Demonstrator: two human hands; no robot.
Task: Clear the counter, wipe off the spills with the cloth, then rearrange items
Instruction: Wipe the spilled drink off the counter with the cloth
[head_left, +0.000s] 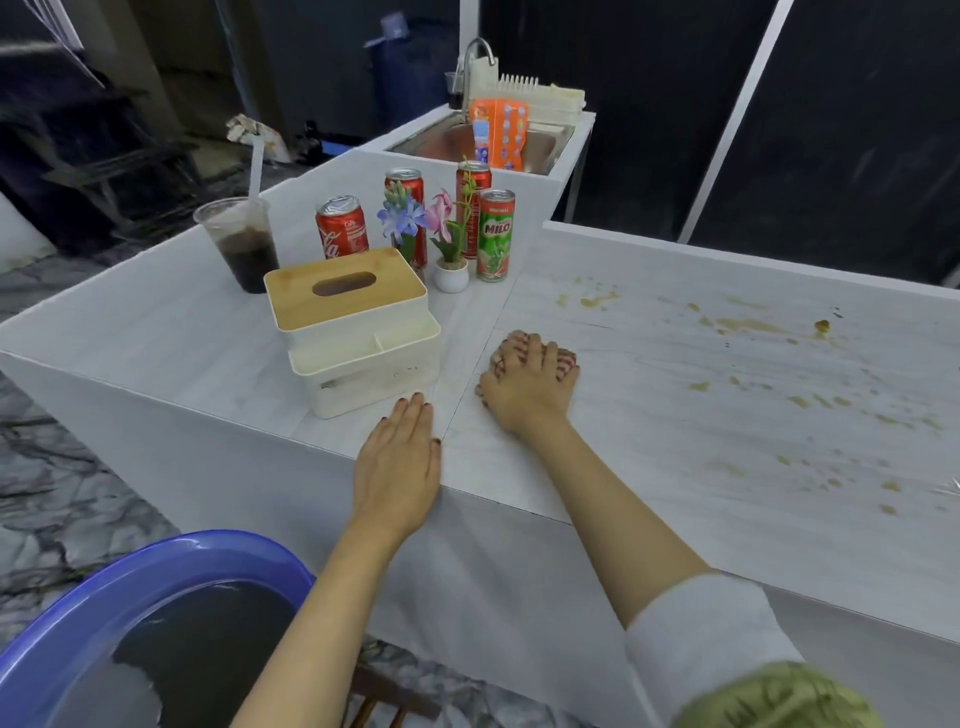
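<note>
Pressing the checked cloth (563, 358) flat under right fingers (535, 353) for wiping spills (748, 326), left hand (397, 462) released, bracing on the surface (675, 415).

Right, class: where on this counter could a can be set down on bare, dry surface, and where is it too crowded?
Free: the left slab, between the cup and the near edge, left of the tissue box. Also the strip between the left hand and right hand. Crowded: behind the box, where cans and flowers cluster. Right of the cloth, spills dot the surface.
</note>
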